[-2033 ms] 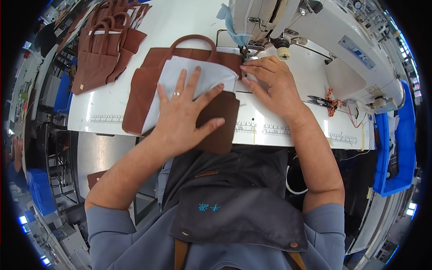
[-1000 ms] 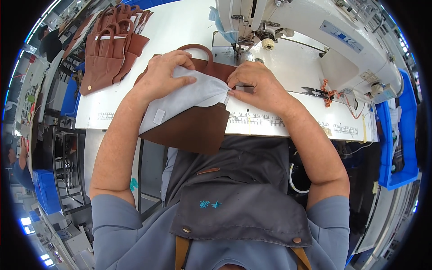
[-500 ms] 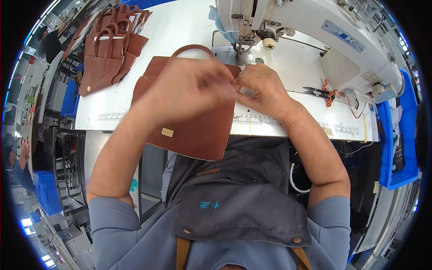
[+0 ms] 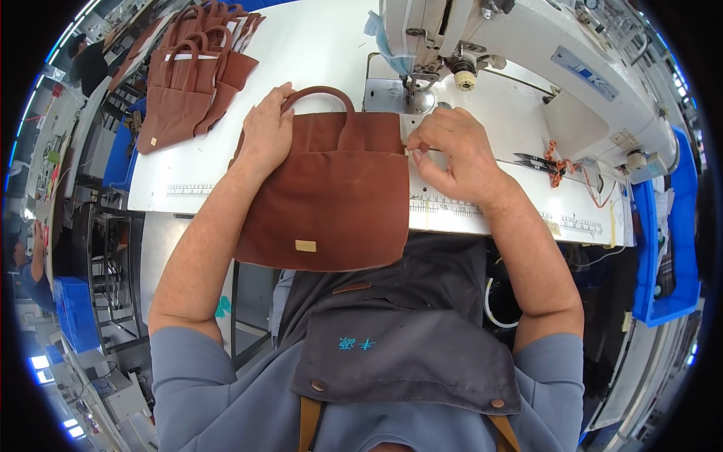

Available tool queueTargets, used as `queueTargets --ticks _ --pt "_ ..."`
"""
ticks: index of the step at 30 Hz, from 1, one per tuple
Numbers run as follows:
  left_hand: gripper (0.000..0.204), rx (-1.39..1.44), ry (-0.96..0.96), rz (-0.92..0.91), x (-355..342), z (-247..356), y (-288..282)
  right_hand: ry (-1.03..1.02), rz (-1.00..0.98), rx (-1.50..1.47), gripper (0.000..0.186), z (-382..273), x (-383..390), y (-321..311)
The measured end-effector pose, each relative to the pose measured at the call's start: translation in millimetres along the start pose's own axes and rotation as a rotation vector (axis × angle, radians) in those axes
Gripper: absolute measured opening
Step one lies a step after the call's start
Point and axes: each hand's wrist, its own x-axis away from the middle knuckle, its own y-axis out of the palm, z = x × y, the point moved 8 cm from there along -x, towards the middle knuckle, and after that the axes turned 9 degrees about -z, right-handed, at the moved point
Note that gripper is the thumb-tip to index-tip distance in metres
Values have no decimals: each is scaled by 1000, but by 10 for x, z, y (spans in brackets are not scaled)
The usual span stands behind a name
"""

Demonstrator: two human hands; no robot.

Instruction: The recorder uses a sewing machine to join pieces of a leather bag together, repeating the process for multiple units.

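Note:
A brown leather handbag piece (image 4: 324, 200), with a curved top handle and a small pale tag, lies on the sewing table and hangs over its front edge. My left hand (image 4: 267, 132) grips its upper left side beside the handle, the fingertips partly hidden. At the bag's upper right edge, my right hand (image 4: 452, 154) is closed in a pinch; whatever is between the fingers is too small to make out. Just beyond the bag stand the needle and presser foot of a white sewing machine (image 4: 520, 45).
Several similar brown bag pieces (image 4: 177, 105) are piled at the far left of the white table (image 4: 316, 45). Black thread snips (image 4: 535, 162) with orange cord lie right of my right hand. A blue bin (image 4: 666, 301) hangs at the right. Other people are at the left edge.
My left hand has moved from the bag's upper right to its upper left side. The bag has turned straighter and shifted slightly right. My right hand stays pinched near its right edge.

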Motion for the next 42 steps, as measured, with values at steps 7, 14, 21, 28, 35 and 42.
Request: queueTargets --ticks 7,14,21,28,35,42 --pt "28 443 26 173 253 357 -285 -39 10 -99 26 -10 -36 70" --pt "22 648 179 229 528 807 -733 311 -269 -222 57 260 78 195" --pt "24 647 168 305 679 911 -791 170 -202 -906 66 234 160 332" --pt "26 772 65 201 613 781 -615 333 -367 -839 40 227 170 367" --pt "39 555 -18 -206 587 864 -646 275 -410 -740 51 113 109 273" --pt "32 418 -12 -408 506 986 -628 262 -460 -796 49 125 135 300"
